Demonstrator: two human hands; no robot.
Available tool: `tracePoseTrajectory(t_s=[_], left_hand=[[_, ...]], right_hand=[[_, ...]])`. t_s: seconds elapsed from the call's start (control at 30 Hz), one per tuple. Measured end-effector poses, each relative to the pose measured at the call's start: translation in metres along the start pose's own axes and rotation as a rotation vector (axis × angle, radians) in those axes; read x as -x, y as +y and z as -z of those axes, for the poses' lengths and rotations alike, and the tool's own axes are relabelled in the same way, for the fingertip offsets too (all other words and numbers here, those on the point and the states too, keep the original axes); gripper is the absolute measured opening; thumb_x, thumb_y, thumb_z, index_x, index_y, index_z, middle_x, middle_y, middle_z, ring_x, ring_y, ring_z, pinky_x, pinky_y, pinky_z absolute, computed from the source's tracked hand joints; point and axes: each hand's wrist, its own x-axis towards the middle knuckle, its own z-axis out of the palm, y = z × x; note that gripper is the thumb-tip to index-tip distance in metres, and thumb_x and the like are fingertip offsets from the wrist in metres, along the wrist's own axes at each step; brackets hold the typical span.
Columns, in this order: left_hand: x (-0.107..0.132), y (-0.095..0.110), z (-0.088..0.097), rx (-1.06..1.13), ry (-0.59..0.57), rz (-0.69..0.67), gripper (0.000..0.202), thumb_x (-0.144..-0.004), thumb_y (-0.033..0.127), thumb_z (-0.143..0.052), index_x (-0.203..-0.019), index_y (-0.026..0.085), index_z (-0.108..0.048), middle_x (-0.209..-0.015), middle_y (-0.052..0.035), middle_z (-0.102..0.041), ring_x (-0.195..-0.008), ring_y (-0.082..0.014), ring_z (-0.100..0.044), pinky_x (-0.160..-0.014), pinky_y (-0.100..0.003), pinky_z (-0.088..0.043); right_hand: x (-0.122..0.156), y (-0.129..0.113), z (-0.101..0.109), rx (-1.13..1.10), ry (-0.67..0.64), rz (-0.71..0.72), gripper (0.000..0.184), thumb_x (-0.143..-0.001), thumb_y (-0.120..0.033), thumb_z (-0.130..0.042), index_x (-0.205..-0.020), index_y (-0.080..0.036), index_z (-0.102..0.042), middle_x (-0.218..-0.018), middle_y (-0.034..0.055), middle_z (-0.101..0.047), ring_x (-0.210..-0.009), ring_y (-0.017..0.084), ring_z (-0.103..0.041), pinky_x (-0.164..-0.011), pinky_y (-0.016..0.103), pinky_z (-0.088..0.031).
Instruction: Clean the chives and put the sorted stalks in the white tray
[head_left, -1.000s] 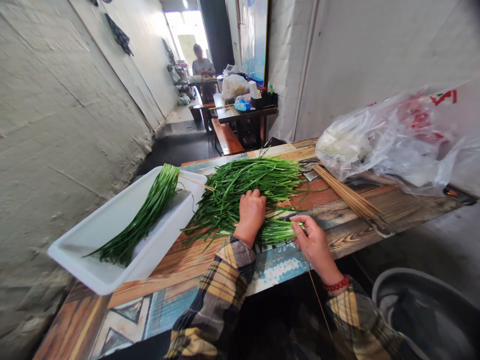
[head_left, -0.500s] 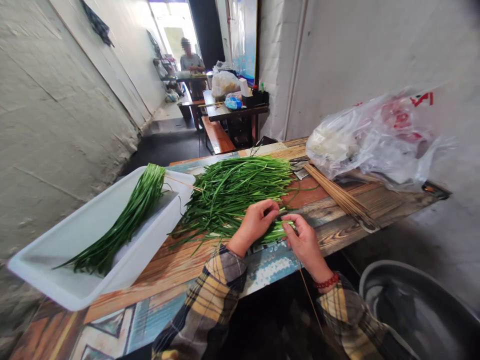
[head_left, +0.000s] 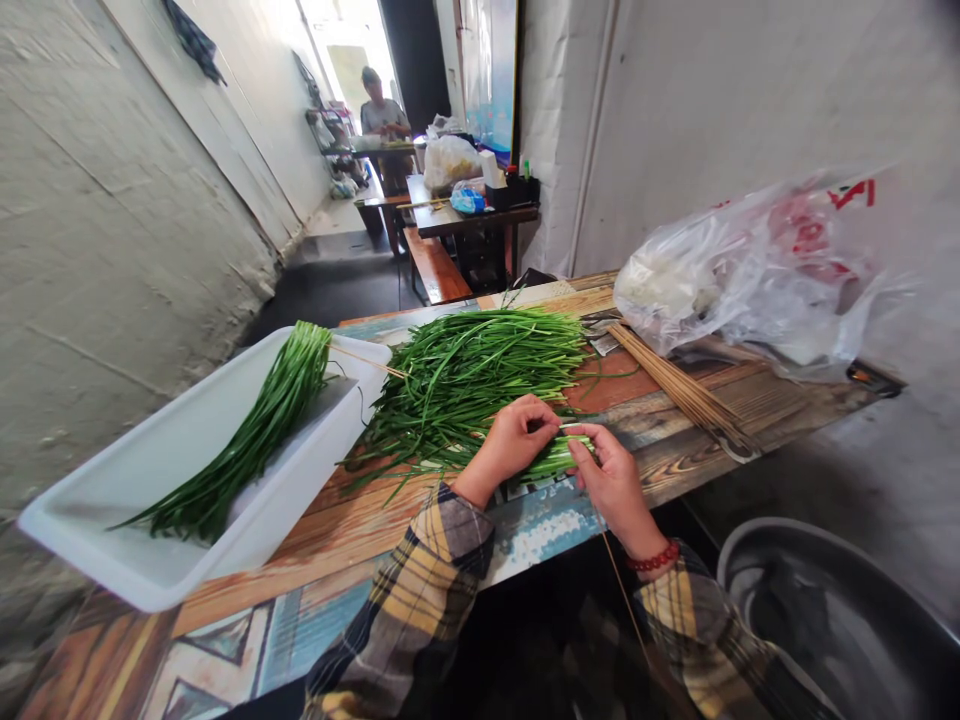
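Note:
Both of my hands are closed at the near edge of a loose pile of green chives (head_left: 480, 370). My left hand (head_left: 514, 440) pinches chive stems between thumb and fingertips, palm down. Close beside it, my right hand (head_left: 613, 482) curls its thumb and forefinger about the pale stem ends of a small row of chives (head_left: 553, 460). A thin bamboo skewer (head_left: 624, 588) runs from under my right hand down toward my lap; its upper end is hidden by the fingers and stems.
A white plastic tub (head_left: 176, 430) on the left holds a skewered bunch of chives (head_left: 247, 430). Bamboo skewers (head_left: 671, 385) and a clear plastic bag (head_left: 750, 275) lie to the right. A grey bin (head_left: 825, 600) stands below. Another person (head_left: 384, 115) sits farther back.
My hands stay at the chives almost in place, with only slight finger movement. The view has shifted very slightly.

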Motion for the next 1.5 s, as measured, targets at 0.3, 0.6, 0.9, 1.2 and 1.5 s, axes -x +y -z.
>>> tracePoseTrajectory(t_s=[0.3, 0.6, 0.9, 1.2, 1.5], left_hand=[[0.0016, 0.0009, -0.0028, 0.0, 0.022, 0.041, 0.008, -0.078, 0.015, -0.06, -0.073, 0.014, -0.067, -0.073, -0.0024, -0.065, -0.07, -0.0122, -0.058, -0.067, -0.023, -0.043], [0.0016, 0.0022, -0.0033, 0.03, 0.013, 0.035, 0.009, -0.077, 0.012, -0.059, -0.072, 0.014, -0.067, -0.072, -0.0022, -0.065, -0.069, -0.0115, -0.058, -0.067, -0.022, -0.043], [0.0021, 0.0029, -0.0017, 0.029, 0.012, 0.009, 0.011, -0.077, 0.011, -0.059, -0.073, 0.014, -0.068, -0.073, -0.0022, -0.065, -0.07, -0.0111, -0.057, -0.067, -0.022, -0.043], [0.0015, 0.0032, -0.0018, -0.003, -0.01, -0.029, 0.011, -0.078, 0.011, -0.059, -0.072, 0.014, -0.068, -0.07, -0.0014, -0.062, -0.069, -0.0109, -0.056, -0.067, -0.022, -0.042], [0.0023, 0.0036, -0.0008, -0.016, -0.02, -0.007, 0.013, -0.08, 0.014, -0.057, -0.076, 0.014, -0.069, -0.073, -0.0029, -0.066, -0.071, -0.0119, -0.059, -0.068, -0.022, -0.044]], right_hand=[[0.0012, -0.0028, 0.0005, 0.004, 0.011, 0.015, 0.026, -0.085, -0.041, -0.056, -0.099, -0.019, -0.059, -0.051, -0.0072, -0.048, -0.04, 0.01, -0.047, -0.048, 0.024, -0.046], [0.0003, 0.001, 0.0007, -0.018, 0.003, 0.006, 0.026, -0.086, -0.042, -0.056, -0.1, -0.02, -0.059, -0.051, -0.0069, -0.047, -0.041, 0.01, -0.047, -0.046, 0.023, -0.043], [0.0003, -0.0005, 0.0008, 0.005, 0.008, 0.016, 0.026, -0.086, -0.041, -0.055, -0.1, -0.02, -0.059, -0.052, -0.0068, -0.046, -0.041, 0.01, -0.046, -0.045, 0.023, -0.043], [-0.0004, 0.0007, 0.0004, 0.008, 0.018, 0.0, 0.026, -0.085, -0.042, -0.056, -0.098, -0.019, -0.058, -0.052, -0.0067, -0.048, -0.04, 0.01, -0.047, -0.042, 0.022, -0.04], [-0.0011, 0.0028, -0.0007, -0.054, 0.036, 0.013, 0.043, -0.084, -0.04, -0.058, -0.123, -0.022, -0.049, -0.06, -0.0062, -0.05, -0.04, 0.009, -0.044, -0.044, 0.024, -0.045]])
